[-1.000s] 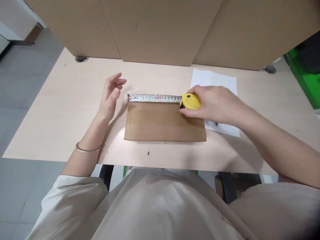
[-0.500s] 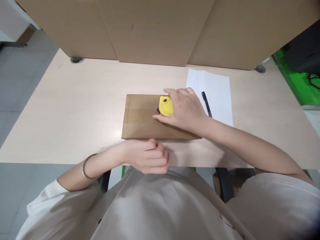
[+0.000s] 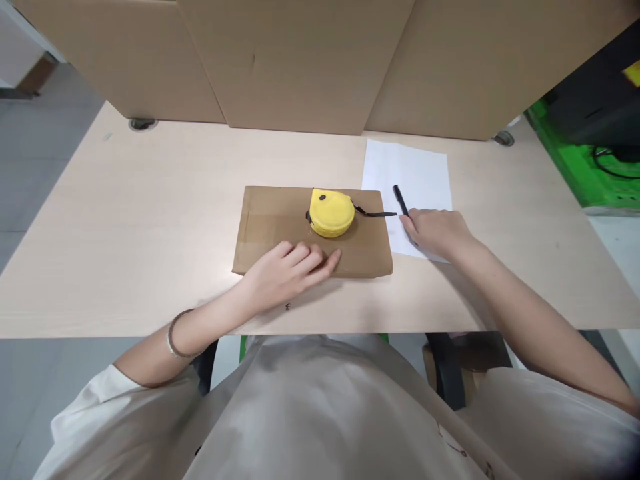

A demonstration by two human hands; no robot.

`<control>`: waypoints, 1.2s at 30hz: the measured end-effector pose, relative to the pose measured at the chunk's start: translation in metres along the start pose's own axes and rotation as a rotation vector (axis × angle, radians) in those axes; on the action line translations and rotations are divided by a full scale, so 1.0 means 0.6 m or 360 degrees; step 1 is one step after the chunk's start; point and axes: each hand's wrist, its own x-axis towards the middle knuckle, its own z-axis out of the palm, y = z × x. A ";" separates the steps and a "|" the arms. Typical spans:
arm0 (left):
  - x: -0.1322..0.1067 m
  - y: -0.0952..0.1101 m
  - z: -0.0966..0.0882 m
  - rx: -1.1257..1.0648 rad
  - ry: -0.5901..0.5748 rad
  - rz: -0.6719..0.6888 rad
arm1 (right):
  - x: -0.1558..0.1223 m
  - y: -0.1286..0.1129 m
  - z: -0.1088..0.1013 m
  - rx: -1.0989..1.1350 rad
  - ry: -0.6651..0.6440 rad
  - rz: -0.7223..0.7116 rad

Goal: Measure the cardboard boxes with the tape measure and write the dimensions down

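Note:
A yellow tape measure [image 3: 332, 215] lies on top of a brown cardboard box [image 3: 273, 223], its black wrist strap trailing right past the box's edge. My left hand [image 3: 287, 273] is over the box's front edge. Its fingers are loosely bent, the index finger stretched out, and it holds nothing. Right of the box, my right hand [image 3: 437, 232] has its fingers closed round the lower part of a black pen [image 3: 401, 199]. A white sheet of paper [image 3: 425, 172] lies beneath the pen and that hand.
The light wooden table [image 3: 165, 200] ends near my body. Large cardboard panels [image 3: 295, 67] stand along its far side. A green crate [image 3: 575, 163] with dark items is at the right. Something small and dark [image 3: 287, 307] lies near the front edge.
My right hand has let go of the tape measure, moved right and closed on the pen. My left hand has risen from the table's front edge to the box, its fingers loosening.

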 end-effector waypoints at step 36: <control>0.089 0.126 0.037 0.0138 -0.0167 0.0456 | 0.010 0.011 0.098 0.2090 0.0228 -0.0395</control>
